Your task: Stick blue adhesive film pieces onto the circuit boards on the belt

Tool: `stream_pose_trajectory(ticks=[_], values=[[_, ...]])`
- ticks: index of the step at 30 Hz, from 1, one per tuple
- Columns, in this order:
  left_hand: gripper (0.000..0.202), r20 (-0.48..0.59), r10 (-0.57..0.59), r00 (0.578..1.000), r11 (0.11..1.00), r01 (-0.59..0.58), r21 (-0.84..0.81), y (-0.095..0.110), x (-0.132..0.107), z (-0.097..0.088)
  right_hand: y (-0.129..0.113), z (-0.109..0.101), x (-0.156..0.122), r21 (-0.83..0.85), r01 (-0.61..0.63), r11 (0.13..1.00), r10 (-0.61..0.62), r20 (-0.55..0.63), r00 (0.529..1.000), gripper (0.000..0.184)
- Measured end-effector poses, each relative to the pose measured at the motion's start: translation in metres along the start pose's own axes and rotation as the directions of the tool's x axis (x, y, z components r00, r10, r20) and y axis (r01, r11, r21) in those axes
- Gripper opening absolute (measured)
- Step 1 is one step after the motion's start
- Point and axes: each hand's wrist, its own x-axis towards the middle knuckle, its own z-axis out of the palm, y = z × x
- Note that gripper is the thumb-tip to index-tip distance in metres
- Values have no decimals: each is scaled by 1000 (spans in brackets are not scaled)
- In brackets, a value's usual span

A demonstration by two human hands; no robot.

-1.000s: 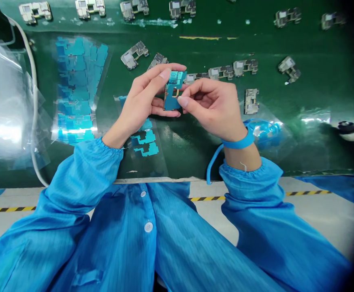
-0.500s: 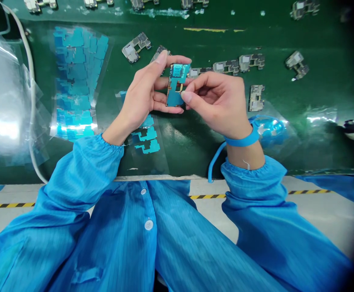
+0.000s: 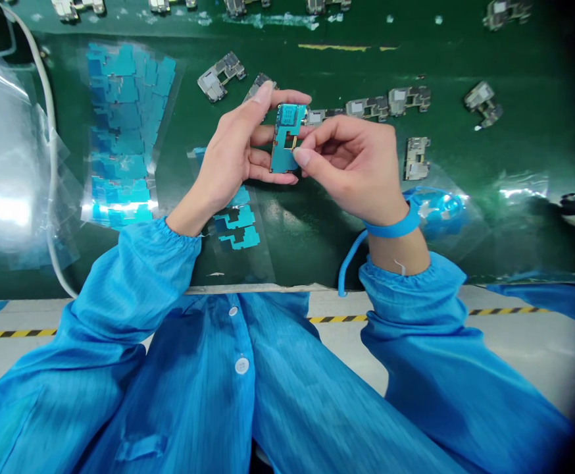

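"Since you're leaning over the green surface (image 3: 292, 257), where's the circuit board (image 3: 285, 157)?"

"Held up off it: my left grip (image 3: 225, 148) closes around the board, and my right grip (image 3: 351, 168) pinches its right edge."

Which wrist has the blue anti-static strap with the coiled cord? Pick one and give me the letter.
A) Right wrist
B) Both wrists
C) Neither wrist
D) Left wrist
A. The blue anti-static strap circles the right wrist just behind the right hand, with its coiled cord running down from it, while the left wrist is bare.
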Motion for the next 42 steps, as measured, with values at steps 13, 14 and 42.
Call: stream_pose_trajectory(ticks=[13, 14, 42], values=[[58, 66, 66, 996, 998, -67, 0, -13, 6, -12, -5, 0, -1, -58, 14, 998, -14, 7, 1000, 42], [57, 89, 66, 994, 998, -65, -6, -15, 8, -14, -3, -1, 0, -66, 15, 998, -15, 4, 1000, 44], [47, 28, 99, 995, 983, -102, 154, -19, 8, -15, 4, -5, 3, -52, -15, 999, 16, 30, 999, 50]])
